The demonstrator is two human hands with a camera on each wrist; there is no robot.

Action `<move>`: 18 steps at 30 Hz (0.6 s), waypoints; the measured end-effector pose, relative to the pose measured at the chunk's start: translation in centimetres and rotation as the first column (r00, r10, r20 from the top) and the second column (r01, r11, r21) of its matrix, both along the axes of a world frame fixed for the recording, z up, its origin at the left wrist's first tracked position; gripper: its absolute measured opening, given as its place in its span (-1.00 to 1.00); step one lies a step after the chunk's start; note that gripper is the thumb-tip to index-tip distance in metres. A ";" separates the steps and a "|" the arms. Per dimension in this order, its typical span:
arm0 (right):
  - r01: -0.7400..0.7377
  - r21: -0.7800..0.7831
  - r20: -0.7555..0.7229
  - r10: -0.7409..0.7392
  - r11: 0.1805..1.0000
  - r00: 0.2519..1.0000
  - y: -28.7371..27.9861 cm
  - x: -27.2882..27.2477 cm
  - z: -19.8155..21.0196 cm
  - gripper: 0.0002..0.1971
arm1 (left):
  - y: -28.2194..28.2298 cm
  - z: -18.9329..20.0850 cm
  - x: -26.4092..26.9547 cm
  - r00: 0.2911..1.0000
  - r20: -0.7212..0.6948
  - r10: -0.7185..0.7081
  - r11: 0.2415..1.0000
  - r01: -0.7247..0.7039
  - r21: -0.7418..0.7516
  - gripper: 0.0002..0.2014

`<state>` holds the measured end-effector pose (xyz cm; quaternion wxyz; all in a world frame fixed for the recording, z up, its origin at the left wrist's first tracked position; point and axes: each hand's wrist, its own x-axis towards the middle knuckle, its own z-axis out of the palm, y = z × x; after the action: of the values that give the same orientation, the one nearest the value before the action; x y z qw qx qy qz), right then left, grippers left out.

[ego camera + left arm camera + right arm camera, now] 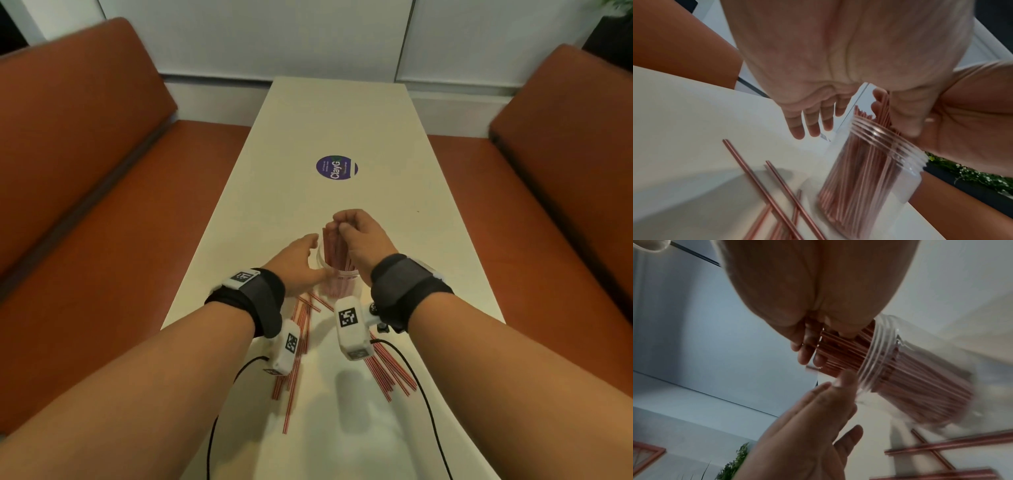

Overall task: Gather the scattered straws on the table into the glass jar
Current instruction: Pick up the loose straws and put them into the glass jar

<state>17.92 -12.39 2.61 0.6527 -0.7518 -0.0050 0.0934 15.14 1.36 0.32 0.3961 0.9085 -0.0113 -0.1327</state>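
The glass jar (337, 274) stands on the white table (342, 120) near its middle line, toward the near end, and it is already packed with red-striped straws whose tops rise above the rim. The right hand (359, 236) is over the mouth with its fingers curled round the tops of a bundle of straws (840, 350) — it grips them while they stand in the jar, and it looks to be settling them in. The left hand (294, 263) is at the jar's left side with fingers straight and spread; it holds nothing, and the wrist views do not make clear whether the palm touches the glass or sits just beside it.

By my reading the task is well past halfway but not done. Loose straws (298, 342) lie scattered between the jar and the near edge, under the left wrist, and a second fan of loose straws (390, 373) lies toward the near right side, under the right wrist. Both groups have yet to be collected — and the jar is crowded, so fitting them may take some care.
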 end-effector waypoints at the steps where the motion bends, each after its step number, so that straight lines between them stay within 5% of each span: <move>1: 0.003 -0.015 0.033 -0.002 1.000 0.999 -0.1 0.0 0.3 -0.79 | 0.4 -0.2 0.2 1.000 -0.002 0.028 1.000 -0.028 -0.003 -0.21; 5: 0.075 -0.094 0.244 -0.050 0.993 0.968 -1.1 0.4 2.2 -0.85 | 2.6 -1.1 0.2 0.984 0.089 0.157 0.973 -0.170 0.154 -0.52; 10: 0.208 -0.232 0.363 -0.113 0.950 0.925 -3.7 -2.2 2.1 -0.80 | 2.9 -2.9 -0.2 0.973 -0.007 -0.230 0.825 0.199 0.529 -0.61; 14: 0.186 -0.441 0.282 -0.061 0.878 0.957 -6.1 -5.4 -1.8 -0.72 | 2.6 -3.8 0.0 0.892 -0.057 -0.447 0.654 0.370 0.660 -0.64; 18: -0.104 -0.776 -0.064 0.088 0.622 0.994 -7.8 -7.4 -5.5 -0.80 | 3.4 -4.1 -0.1 0.874 -0.033 -0.485 0.611 0.366 0.703 -0.77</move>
<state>10.51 -20.22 -2.94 0.2583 -0.9575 0.0020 0.1283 15.08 4.78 -3.74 -0.0161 0.9672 -0.2089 -0.1438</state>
